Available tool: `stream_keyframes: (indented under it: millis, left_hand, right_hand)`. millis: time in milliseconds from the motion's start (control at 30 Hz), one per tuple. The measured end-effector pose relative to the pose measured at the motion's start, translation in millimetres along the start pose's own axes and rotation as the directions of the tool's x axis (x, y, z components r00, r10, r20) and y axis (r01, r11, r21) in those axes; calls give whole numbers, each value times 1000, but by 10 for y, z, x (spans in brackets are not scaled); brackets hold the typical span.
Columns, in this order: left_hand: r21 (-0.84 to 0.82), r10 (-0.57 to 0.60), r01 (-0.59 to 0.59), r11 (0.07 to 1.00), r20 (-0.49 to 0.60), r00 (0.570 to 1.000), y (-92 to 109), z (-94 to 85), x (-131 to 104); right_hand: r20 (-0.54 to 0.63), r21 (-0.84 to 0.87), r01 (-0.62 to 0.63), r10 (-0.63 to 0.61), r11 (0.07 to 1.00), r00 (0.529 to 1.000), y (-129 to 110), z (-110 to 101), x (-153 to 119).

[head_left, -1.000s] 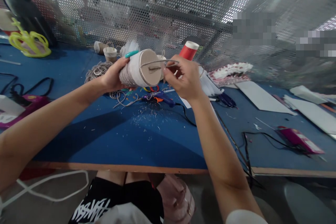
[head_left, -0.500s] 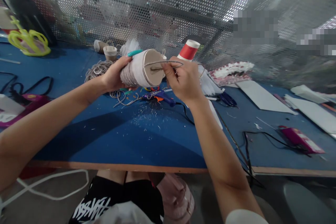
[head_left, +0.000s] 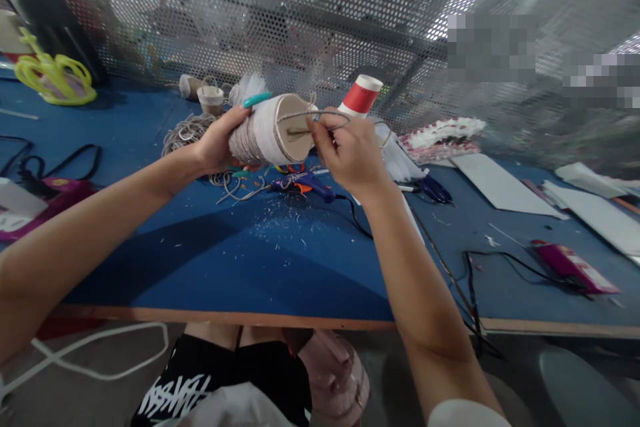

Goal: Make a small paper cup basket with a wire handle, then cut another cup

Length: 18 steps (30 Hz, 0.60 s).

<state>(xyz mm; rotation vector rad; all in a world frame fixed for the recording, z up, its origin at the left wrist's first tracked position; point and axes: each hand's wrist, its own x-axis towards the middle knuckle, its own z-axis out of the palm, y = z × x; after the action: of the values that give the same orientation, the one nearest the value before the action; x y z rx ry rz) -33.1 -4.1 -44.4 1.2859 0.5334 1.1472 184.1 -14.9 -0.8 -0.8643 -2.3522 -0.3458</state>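
My left hand (head_left: 223,140) is closed around a white paper cup (head_left: 267,125) tilted on its side, its round end facing right. Grey-brown cord is wound about the part of the cup nearest my palm. A short piece of twine (head_left: 299,131) sticks out at the middle of that round end. My right hand (head_left: 350,150), just right of the cup, pinches a thin cord (head_left: 313,113) that runs from the cup's rim and loops over my fingers. Beneath the cup lies a blue glue gun (head_left: 307,183) with an orange trigger.
A pile of loose cord (head_left: 187,133) and small cord-wrapped cups (head_left: 211,100) lie behind my left hand. Behind my right hand stands a red-and-white cup stack (head_left: 361,95). White boards (head_left: 505,185) and a magenta device (head_left: 575,268) are at right; a yellow-green holder (head_left: 55,80) is at far left.
The cord by my right fingers has shifted slightly and curves higher above the round end. Both hands and the cup stay nearly in place.
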Motion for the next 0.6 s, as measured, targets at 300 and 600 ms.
stream_keyframes:
  millis: [300, 600]
  left_hand:
    - [42, -6, 7, 999, -23, 1000, 6, 61, -21]
    - [-169, -75, 82, 982, 47, 996, -324, -292, 119]
  right_hand:
    - [-10, 72, -15, 16, 997, 1000, -4, 2, -4]
    - [-71, 316, -107, 136, 943, 988, 143, -65, -72]
